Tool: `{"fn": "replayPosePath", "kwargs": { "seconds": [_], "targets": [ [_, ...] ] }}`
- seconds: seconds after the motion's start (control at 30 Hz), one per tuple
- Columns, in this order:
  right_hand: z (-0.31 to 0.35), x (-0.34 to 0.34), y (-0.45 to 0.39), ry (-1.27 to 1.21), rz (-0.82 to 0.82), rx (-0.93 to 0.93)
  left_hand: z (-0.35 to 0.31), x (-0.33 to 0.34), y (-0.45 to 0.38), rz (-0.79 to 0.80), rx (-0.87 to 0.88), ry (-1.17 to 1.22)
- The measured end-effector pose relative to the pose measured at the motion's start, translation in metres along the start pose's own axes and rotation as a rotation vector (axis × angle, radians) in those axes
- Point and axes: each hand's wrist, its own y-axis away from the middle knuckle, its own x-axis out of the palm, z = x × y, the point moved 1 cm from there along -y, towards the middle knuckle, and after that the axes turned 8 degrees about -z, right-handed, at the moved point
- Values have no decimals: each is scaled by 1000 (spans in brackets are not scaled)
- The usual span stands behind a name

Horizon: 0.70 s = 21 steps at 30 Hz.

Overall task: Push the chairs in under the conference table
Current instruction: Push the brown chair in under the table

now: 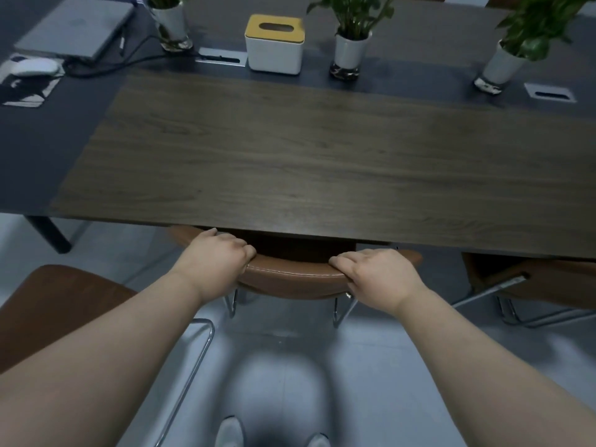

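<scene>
Hands are working the middle chair [292,279]: the left hand [214,253] and the right hand [374,272] are each curling closed over the top edge of its brown backrest, one near each end. That chair is sitting most of the way under the tabletop [306,162], its seat hidden below the edge and only the backrest and chrome legs showing, so this one looks nearly done. A second chair [54,304] at lower left is standing clear of the tabletop and, by my reading, is waiting to be pushed. A third chair [529,279] on the right appears largely tucked under. Across the tabletop, well apart from the work, are standing a tissue box [274,43], potted plants [353,37] and a laptop [77,27]. Nothing is blocking the floor behind the middle chair.
</scene>
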Motion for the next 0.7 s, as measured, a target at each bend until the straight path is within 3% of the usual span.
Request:
{"fn": "replayPosePath", "kwargs": {
  "seconds": [0.17, 0.7],
  "targets": [
    [-2, -1, 2, 9, -18, -2, -3, -1, 3, -69, -19, 42],
    [-11, 13, -8, 13, -55, -46, -3, 12, -2, -45, -45, 19]
  ]
}}
